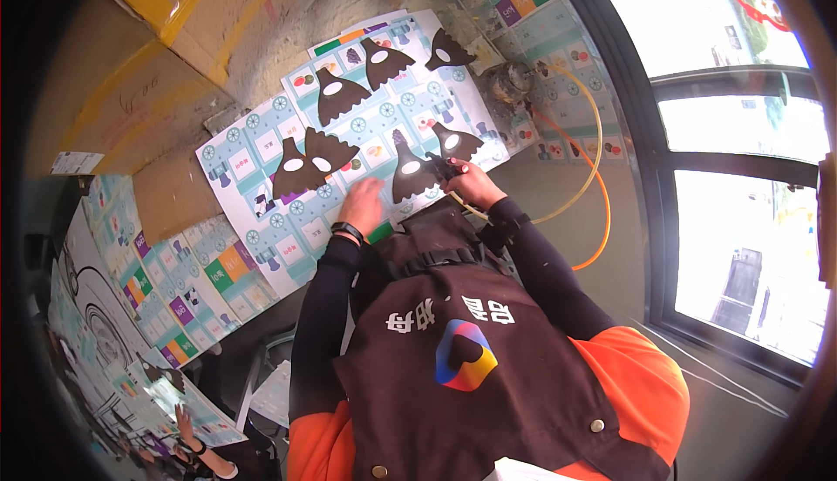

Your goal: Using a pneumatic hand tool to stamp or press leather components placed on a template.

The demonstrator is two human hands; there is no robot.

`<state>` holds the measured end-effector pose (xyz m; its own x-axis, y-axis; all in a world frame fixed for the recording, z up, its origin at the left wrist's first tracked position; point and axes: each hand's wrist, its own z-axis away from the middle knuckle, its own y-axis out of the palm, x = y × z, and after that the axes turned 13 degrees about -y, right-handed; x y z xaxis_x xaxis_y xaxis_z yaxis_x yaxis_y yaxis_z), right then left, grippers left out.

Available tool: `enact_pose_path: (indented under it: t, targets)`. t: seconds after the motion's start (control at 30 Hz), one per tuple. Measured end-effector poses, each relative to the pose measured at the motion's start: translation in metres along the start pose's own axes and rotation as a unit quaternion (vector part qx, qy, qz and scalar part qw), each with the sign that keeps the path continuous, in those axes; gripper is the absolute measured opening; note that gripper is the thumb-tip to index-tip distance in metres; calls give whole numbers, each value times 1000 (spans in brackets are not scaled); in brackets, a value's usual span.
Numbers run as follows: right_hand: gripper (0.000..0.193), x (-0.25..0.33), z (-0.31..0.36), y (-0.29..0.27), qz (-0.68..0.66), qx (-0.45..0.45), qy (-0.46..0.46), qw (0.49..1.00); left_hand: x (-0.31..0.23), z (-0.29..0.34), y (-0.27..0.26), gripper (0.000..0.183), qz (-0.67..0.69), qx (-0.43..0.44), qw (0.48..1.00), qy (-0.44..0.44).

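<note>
Several dark brown cut-out pieces with scalloped edges and a pale oval in each lie on the printed sheets (288, 246). My right hand (477, 186) is closed around a small black hand tool (443, 165), whose exact kind I cannot make out. The tool is beside one dark scalloped piece (410, 186) and just below another one (453, 143). My left hand (364, 205) is over the sheet, left of the nearer piece, fingers extended and holding nothing. Farther off are more scalloped pieces, such as the pair (314, 163) at left.
Cardboard boxes (174, 19) stand at the back left. A yellow hose (598, 132) and an orange hose (608, 211) loop at the right, beside a dark-framed window (663, 159). Another person's hand (185, 424) touches a sheet at the lower left.
</note>
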<state>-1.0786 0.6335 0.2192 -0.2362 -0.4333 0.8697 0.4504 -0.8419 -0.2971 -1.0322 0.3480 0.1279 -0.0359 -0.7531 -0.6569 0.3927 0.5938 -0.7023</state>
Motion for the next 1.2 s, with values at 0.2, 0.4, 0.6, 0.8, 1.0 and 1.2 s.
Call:
enact_pose_path:
  t: [0.2,0.4,0.6,0.8,1.0,1.2]
  targets:
    - [21,23,17,-13,-44,-17,8,999,28,-71,-83,29,-173,-148,971,-69]
    - [20,50,6,-13,-95,-36,42,994,29,-114,-63,21,-360,-5,933,-4]
    - [22,46,-23,-9,-83,-26,26,996,43,-128,-60,18,-372,8,926,69]
    - [23,55,-49,-11,-79,-11,41,996,43,-129,-58,12,-356,81,929,60]
    - [23,71,-58,-18,-94,-5,31,995,23,-123,-93,17,-225,13,974,37]
    - [21,74,-60,-20,-129,-16,40,991,35,-64,-97,31,141,-185,946,-225]
